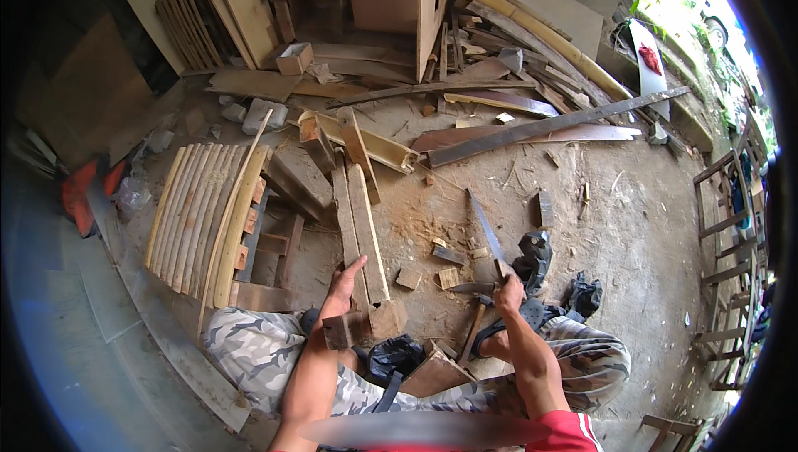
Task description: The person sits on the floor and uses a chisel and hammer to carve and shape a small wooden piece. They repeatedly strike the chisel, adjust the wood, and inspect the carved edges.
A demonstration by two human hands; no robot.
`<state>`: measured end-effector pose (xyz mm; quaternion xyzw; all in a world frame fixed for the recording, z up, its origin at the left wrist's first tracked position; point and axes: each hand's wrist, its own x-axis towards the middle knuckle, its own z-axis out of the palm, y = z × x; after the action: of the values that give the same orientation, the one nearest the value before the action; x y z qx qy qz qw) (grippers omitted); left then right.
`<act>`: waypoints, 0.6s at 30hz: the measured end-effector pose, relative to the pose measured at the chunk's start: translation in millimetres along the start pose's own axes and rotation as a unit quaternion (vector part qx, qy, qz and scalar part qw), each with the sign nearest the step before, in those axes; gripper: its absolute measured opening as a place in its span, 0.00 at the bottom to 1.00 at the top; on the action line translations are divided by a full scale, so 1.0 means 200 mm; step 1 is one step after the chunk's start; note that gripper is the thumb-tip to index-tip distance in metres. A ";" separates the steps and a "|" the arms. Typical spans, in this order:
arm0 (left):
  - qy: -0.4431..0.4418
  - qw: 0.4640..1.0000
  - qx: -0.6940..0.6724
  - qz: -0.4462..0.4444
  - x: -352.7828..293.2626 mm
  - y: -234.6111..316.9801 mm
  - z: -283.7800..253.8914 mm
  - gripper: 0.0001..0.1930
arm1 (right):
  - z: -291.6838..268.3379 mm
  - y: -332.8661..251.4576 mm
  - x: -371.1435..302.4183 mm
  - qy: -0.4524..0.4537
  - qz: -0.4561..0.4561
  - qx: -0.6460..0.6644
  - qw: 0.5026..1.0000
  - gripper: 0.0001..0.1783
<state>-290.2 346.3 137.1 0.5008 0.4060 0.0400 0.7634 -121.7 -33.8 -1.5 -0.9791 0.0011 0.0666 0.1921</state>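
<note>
My right hand [509, 292] is closed round the handle of a handsaw [485, 226], its blade pointing up and away over the floor. Against the side of a long wooden batten [347, 232], my left hand [339, 290] has its thumb laid along the wood, the other fingers partly hidden. A second, paler batten [370, 244] lies alongside it. Their near ends come close to short wooden blocks [387, 319] by my lap. The far ends rest near upright timber pieces [317, 140]. Just left of my right hand lies a hammer [474, 331], its handle toward me.
A slatted wooden piece [187, 219] stands at the left. Sawdust [445, 211] and small offcuts [409, 276] are scattered ahead. Long boards [532, 132] and a scrap pile [532, 61] lie farther back. Black plastic bags [536, 254] sit beside my right foot; a wooden frame [723, 261] stands right.
</note>
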 end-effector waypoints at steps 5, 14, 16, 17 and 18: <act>0.011 0.999 0.030 0.026 0.04 -0.05 -0.02 0.32 | 0.01 -0.07 0.05 0.020 0.051 -0.069 0.996 0.17; 0.023 0.999 0.046 0.005 -0.02 0.02 0.02 0.32 | 0.10 -1.00 -0.18 -0.249 -0.026 0.438 0.864 0.24; 0.013 0.999 0.036 0.008 -0.04 0.03 0.03 0.31 | 0.03 -1.17 -0.30 -0.363 0.005 0.468 0.806 0.34; 0.001 0.999 0.031 0.008 -0.04 0.04 0.03 0.31 | -0.01 -1.23 -0.36 -0.382 -0.004 0.484 0.787 0.36; -0.006 0.999 0.032 0.012 -0.04 0.04 0.04 0.31 | -0.04 -1.27 -0.40 -0.400 -0.008 0.499 0.769 0.38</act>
<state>-287.3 341.8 149.9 0.5301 0.3963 0.0335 0.7489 -193.2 196.3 111.8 -0.6303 -0.0509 0.4404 0.6373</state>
